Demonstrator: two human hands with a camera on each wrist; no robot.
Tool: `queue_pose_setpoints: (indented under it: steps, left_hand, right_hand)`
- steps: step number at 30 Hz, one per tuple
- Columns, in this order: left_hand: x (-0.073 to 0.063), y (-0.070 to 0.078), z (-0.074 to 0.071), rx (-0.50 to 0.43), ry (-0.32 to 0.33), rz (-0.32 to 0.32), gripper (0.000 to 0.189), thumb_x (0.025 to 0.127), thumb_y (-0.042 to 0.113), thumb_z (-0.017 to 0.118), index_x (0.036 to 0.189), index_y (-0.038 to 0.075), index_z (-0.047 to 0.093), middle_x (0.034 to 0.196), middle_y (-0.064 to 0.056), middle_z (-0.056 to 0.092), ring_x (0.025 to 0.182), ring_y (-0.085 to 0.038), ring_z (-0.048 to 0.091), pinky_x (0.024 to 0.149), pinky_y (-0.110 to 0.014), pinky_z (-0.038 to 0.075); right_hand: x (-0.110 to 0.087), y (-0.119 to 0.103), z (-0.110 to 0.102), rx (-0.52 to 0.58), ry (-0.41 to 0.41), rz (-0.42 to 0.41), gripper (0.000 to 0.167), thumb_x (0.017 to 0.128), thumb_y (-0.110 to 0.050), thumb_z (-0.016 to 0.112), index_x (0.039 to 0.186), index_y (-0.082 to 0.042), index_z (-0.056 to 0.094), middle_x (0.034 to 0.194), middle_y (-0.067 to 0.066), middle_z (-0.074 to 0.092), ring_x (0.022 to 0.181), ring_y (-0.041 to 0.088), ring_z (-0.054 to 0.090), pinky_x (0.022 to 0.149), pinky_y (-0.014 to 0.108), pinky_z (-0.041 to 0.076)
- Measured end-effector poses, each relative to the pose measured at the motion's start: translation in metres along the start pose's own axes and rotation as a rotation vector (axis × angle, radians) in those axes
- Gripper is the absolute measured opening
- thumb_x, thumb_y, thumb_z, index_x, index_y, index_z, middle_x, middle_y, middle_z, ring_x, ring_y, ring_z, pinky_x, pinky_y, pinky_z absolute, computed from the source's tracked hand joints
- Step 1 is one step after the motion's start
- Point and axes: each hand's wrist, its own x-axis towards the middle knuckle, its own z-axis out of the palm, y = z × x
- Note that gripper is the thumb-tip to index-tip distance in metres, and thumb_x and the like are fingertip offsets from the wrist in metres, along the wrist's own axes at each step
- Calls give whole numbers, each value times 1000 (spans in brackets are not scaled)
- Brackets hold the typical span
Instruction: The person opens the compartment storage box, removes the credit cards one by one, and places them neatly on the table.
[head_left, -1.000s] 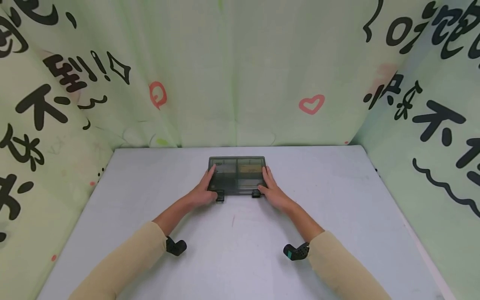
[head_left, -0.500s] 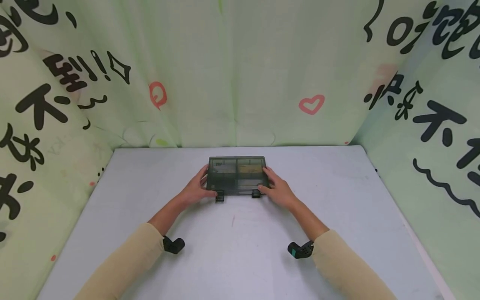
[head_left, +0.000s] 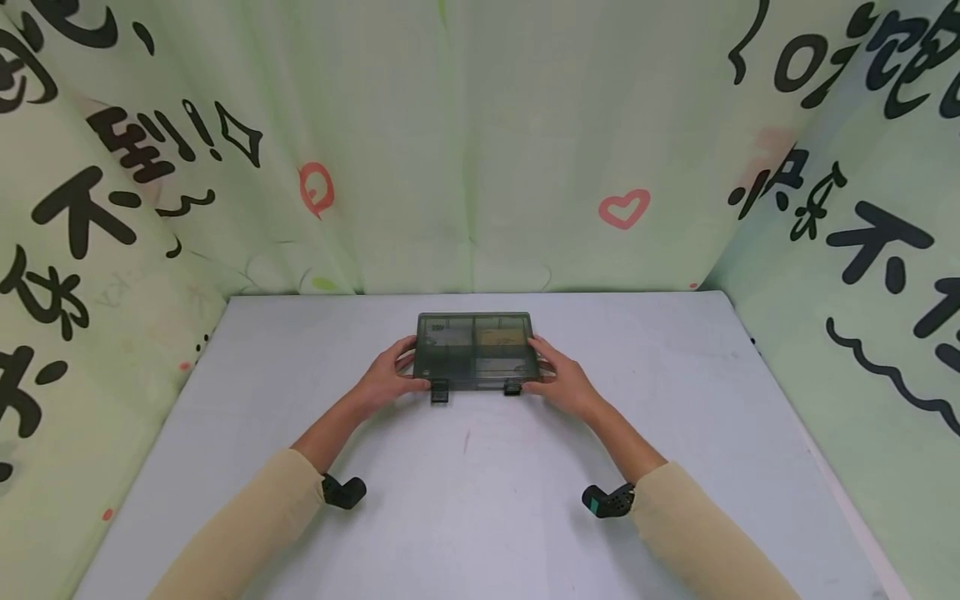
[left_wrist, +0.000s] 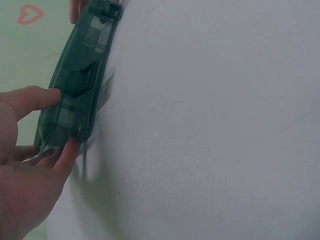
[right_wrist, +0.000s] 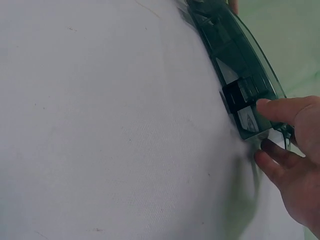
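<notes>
A dark, see-through plastic compartment box (head_left: 474,352) rests near the back middle of the table, its contents blurred. Two latches jut from its front edge: the left latch (head_left: 439,392) sticks out further than the right latch (head_left: 512,388). My left hand (head_left: 386,375) holds the left end, thumb at the front beside the latch and fingers curled along the side. At the right end my right hand (head_left: 566,383) grips likewise, its thumb (right_wrist: 280,108) on the front corner. Both wrist views show the box's front face (left_wrist: 75,80); some fingertips are hidden behind the box.
The white table (head_left: 472,500) reaches back to a pale green curtain (head_left: 465,167) printed with black characters and a red heart (head_left: 624,208). More curtain hangs at both sides. A black device (head_left: 343,492) is worn at each wrist.
The left fingers have slid off the lid's edge down to the left side. My right thumb has moved from the lid to the front corner. The box has stayed in place.
</notes>
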Motion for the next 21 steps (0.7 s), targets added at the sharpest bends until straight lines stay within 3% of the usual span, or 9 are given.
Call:
queue_pose_setpoints:
  steps: [11,21]
  left_hand:
    - [-1,2,-1,11,-4,3,89,81,-2,73,154,9,23,161,-12,23,147,-30,27,110,-48,41]
    - [0,2,1,16,-10,-17,91,80,-2,73,154,11,21,161,-10,21,147,-29,28,109,-47,42]
  right_hand:
    - [-2,2,-1,-34,29,-44,77,87,-6,70,152,-10,30,162,9,20,136,38,44,100,43,50]
    - [-7,-6,-2,-110,86,20,73,89,-18,69,152,-15,32,156,16,32,140,40,37,108,51,41]
